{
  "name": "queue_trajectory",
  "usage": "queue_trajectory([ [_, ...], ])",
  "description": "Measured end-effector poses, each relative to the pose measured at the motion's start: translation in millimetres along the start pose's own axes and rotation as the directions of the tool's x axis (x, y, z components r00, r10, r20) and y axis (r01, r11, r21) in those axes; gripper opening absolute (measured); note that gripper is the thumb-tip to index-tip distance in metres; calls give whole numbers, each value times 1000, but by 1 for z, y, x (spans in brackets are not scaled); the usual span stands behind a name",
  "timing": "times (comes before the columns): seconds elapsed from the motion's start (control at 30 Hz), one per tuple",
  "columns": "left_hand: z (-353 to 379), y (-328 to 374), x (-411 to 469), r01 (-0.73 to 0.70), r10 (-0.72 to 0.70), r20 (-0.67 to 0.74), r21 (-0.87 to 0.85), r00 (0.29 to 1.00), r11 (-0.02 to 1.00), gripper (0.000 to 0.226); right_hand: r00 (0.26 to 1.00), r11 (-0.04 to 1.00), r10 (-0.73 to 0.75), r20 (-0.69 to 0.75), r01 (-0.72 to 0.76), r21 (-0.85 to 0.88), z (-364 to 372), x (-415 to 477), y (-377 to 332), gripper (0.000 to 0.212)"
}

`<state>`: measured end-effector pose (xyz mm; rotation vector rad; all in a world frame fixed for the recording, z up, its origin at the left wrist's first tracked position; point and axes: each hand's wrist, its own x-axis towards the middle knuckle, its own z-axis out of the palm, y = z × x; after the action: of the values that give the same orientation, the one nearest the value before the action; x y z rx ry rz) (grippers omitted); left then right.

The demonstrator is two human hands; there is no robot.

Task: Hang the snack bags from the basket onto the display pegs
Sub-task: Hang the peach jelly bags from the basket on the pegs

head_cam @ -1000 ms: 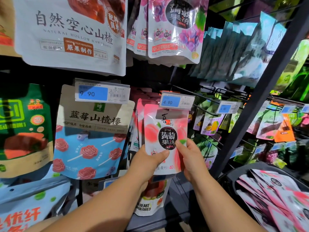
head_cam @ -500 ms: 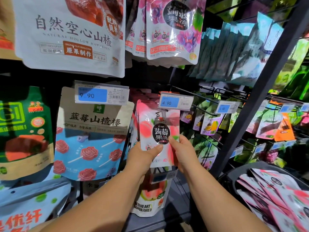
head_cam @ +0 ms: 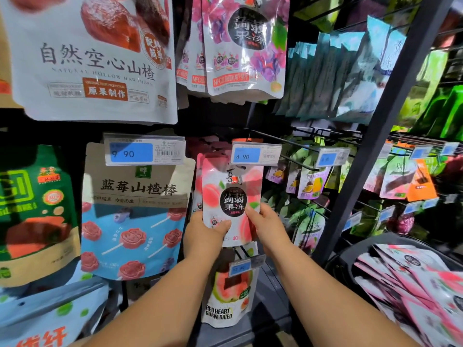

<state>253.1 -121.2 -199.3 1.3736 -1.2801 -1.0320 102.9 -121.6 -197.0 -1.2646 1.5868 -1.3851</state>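
A pink peach jelly bag (head_cam: 231, 196) with a black round label hangs at the peg under the 4.90 price tag (head_cam: 255, 154), in front of several matching bags. My left hand (head_cam: 205, 234) grips its lower left side, thumb across the front. My right hand (head_cam: 269, 225) holds its lower right edge with the thumb on the front. At the lower right, the dark basket (head_cam: 350, 256) holds several more pink snack bags (head_cam: 411, 284).
A blue hawthorn lollipop bag (head_cam: 132, 214) hangs to the left, a guava bag (head_cam: 229, 294) below, purple jelly bags (head_cam: 243, 46) above. A dark slanted rack post (head_cam: 370, 136) stands right of my hands, with more pegs of bags behind it.
Both hands have pushed the pink bag up and back toward the peg, so its top now sits behind the 4.90 tag. The camera has moved closer to the rack.
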Motion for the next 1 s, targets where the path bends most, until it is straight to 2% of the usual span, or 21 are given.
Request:
queue_trajectory([
  [0.07, -2, -2, -3, -42, 45, -37, 77, 998, 996, 40, 1000, 1000, -14, -1, 14, -15, -3, -4, 3, 27],
  [0.13, -3, 1, -8, -83, 103, -91, 200, 991, 976, 64, 1000, 998, -19, -12, 18, -54, -7, -9, 6, 34],
  [0.2, -4, 6, -15, -107, 145, -144, 246, 979, 963, 80, 1000, 995, -19, -10, 18, -93, -10, -14, 7, 35],
  [0.33, 2, 12, -28, -212, 260, -150, 277, 954, 937, 77, 1000, 996, -9, -30, 7, -87, -23, -24, 7, 20],
  [0.47, 27, 16, -39, -344, 358, -4, 272, 934, 899, 60, 996, 990, -17, -92, 4, -141, -51, -36, 10, 10],
  [0.6, 70, 15, -54, -433, 389, 244, 162, 888, 887, 46, 988, 963, -27, -149, -14, -270, -98, -60, 9, 9],
  [0.67, 94, 13, -65, -491, 401, 389, 165, 829, 855, 33, 982, 948, -38, -187, -23, -317, -127, -77, 7, 8],
  [0.73, 118, 8, -75, -576, 419, 551, 143, 722, 805, 28, 977, 924, -50, -207, -33, -381, -158, -97, 6, 5],
  [0.8, 141, 4, -89, -659, 419, 702, 94, 575, 746, 36, 973, 855, -34, -228, -90, -511, -198, -118, 7, 6],
  [0.83, 146, 0, -94, -694, 405, 759, 86, 510, 714, 47, 971, 809, -7, -240, -136, -572, -215, -127, 9, 11],
  [0.9, 161, -7, -106, -759, 393, 838, 38, 379, 650, 63, 946, 733, 75, -316, -267, -626, -254, -146, 17, 21],
  [0.97, 170, -10, -113, -816, 366, 884, 29, 290, 578, 50, 916, 651, 126, -382, -366, -665, -287, -163, 28, 27],
  [1.0, 173, -10, -115, -833, 352, 897, 32, 267, 552, 44, 906, 603, 145, -398, -400, -690, -298, -170, 34, 31],
])
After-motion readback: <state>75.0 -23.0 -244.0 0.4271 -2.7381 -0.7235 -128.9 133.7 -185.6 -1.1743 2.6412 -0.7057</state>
